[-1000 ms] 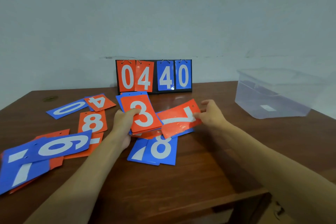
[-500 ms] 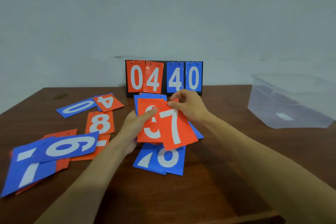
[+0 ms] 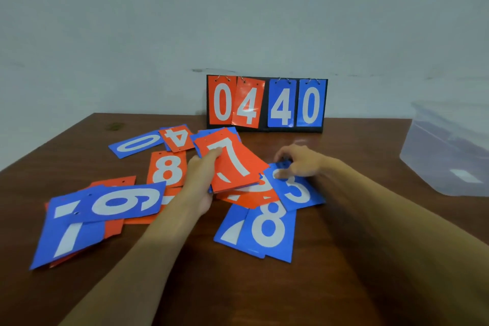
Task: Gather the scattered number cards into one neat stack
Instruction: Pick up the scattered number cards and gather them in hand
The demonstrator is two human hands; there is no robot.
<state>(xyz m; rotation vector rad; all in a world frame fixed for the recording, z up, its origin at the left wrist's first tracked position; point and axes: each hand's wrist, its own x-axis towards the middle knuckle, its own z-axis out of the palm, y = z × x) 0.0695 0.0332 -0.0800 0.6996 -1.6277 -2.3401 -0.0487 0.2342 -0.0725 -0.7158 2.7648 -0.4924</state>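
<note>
Pinching the growing stack topped by an orange 7 point(image 3: 230, 160) at frame centre, the left hand point(image 3: 199, 180) keeps it squared, while the right hand's fingers point(image 3: 285, 173) press the blue 3 card point(image 3: 296, 188) just right, probably to add next; other cards litter the tabletop point(image 3: 344, 272) lower left.

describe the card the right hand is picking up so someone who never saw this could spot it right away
Start at the scoreboard standing at the back of the table; come toward the camera to the right hand. Its fingers pinch the far end of a blue card with a white 3, overlapping orange cards. No other loose card shows a 3; the blue 8 lies nearer the camera.
</note>
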